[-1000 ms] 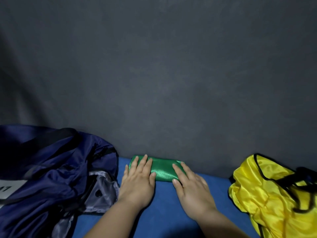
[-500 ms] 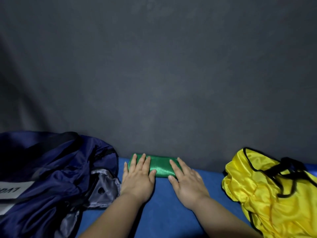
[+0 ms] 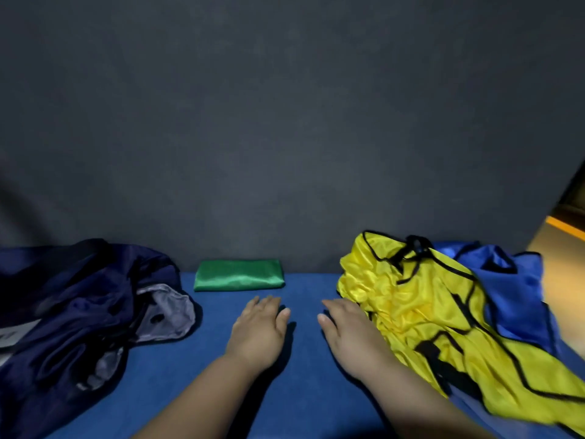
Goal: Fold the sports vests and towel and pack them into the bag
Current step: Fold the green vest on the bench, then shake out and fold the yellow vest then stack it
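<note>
Head view: your left hand (image 3: 258,332) and right hand (image 3: 351,335) lie flat and empty, palms down, on the blue desk (image 3: 304,384). The folded green vest (image 3: 239,275) sits just beyond your left hand's fingertips, untouched. The crumpled yellow vest (image 3: 443,331) touches your right hand's outer edge, a blue vest (image 3: 512,289) beyond it. The navy bag (image 3: 79,305) lies left of your left hand; its white label (image 3: 12,335) is unreadable.

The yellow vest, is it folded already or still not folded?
Not folded. The yellow vest lies crumpled and spread out, unlike the neat green bundle.
</note>
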The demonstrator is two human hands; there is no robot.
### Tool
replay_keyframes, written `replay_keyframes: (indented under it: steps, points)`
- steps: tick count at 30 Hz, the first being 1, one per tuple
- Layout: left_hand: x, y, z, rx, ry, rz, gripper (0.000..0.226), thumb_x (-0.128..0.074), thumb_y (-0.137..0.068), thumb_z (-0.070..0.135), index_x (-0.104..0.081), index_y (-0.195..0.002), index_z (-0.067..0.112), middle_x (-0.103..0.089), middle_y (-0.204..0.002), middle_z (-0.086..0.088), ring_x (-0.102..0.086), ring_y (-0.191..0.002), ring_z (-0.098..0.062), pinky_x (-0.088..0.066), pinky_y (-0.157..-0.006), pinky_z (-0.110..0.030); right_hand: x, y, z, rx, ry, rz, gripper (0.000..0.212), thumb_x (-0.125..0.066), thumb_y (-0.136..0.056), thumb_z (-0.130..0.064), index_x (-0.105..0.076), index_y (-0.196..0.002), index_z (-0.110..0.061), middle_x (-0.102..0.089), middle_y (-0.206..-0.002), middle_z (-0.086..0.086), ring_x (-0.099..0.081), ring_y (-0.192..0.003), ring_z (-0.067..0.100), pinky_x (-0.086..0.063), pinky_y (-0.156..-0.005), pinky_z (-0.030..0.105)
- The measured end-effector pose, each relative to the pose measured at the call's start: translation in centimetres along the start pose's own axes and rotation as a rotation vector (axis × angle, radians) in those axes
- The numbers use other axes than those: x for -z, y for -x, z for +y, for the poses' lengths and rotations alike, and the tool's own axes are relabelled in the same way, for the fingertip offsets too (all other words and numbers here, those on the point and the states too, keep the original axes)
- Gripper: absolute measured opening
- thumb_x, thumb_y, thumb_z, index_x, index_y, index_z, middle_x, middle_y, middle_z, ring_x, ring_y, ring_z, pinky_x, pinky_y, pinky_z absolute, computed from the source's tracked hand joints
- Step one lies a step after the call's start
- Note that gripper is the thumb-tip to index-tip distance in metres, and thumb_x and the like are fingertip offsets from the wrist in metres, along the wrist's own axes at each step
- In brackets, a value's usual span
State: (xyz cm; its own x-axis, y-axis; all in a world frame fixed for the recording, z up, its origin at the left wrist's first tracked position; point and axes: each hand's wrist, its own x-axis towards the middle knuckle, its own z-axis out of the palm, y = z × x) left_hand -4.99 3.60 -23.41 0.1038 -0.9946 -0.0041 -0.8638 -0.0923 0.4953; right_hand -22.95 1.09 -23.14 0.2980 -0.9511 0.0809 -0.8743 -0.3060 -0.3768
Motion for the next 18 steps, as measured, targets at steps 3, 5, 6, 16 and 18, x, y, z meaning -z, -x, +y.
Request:
replay_keyframes:
  steps: [3, 5, 6, 16, 18]
  points:
    - [-1.2, 1.4, 3.1, -0.032, 0.037, -0.019, 0.048, -0.027, -0.103, 0.047, -0.038, -0.145, 0.025, -0.040, -0.149, 0.008, -0.024, -0.141, -0.014, -0.026, -0.108, -0.033, 1.9, 3.3, 2.8, -0.076, -0.055, 0.164, 0.063, -0.023, -0.096, -0.061, -0.050, -0.138, -0.022, -0.052, -0.138, -0.004, -0.041, -0.131, 0.016, -0.034, -0.108, 0.034]
    - [-2.0, 1.8, 5.1, -0.062, 0.054, -0.051, 0.050, -0.028, -0.102, 0.050, -0.038, -0.146, 0.026, -0.043, -0.147, 0.006, -0.026, -0.140, -0.016, -0.027, -0.108, -0.035, 3.2, 5.1, 4.8, -0.140, -0.060, 0.294, 0.044, -0.035, -0.101, -0.047, -0.054, -0.134, -0.025, -0.056, -0.132, -0.005, -0.045, -0.127, 0.017, -0.037, -0.104, 0.038]
    - [-2.4, 1.9, 6.2, -0.079, 0.066, -0.062, 0.051, -0.030, -0.102, 0.050, -0.038, -0.146, 0.027, -0.044, -0.146, 0.005, -0.027, -0.140, -0.017, -0.027, -0.108, -0.035, 3.9, 5.9, 5.8, -0.166, -0.062, 0.355, 0.042, -0.036, -0.101, -0.045, -0.055, -0.132, -0.025, -0.058, -0.129, -0.006, -0.046, -0.125, 0.017, -0.038, -0.102, 0.040]
    - [-6.7, 0.6, 15.2, -0.156, 0.246, -0.039, 0.060, -0.043, -0.096, 0.054, -0.025, -0.150, 0.034, -0.030, -0.155, 0.007, -0.024, -0.142, -0.020, -0.023, -0.115, -0.042, 10.4, 8.1, 14.3, -0.357, -0.007, 0.670, 0.045, -0.036, -0.098, -0.047, -0.052, -0.137, -0.028, -0.050, -0.141, -0.002, -0.031, -0.137, 0.023, -0.026, -0.106, 0.052]
    - [-7.3, -0.6, 17.0, -0.176, 0.247, 0.014, 0.067, -0.046, -0.093, 0.059, -0.018, -0.151, 0.039, -0.019, -0.159, 0.011, -0.015, -0.146, -0.020, -0.017, -0.117, -0.046, 11.0, 7.7, 15.6, -0.416, 0.033, 0.577, 0.051, -0.027, -0.099, -0.055, -0.037, -0.146, -0.038, -0.028, -0.157, -0.007, -0.007, -0.148, 0.020, -0.011, -0.115, 0.052]
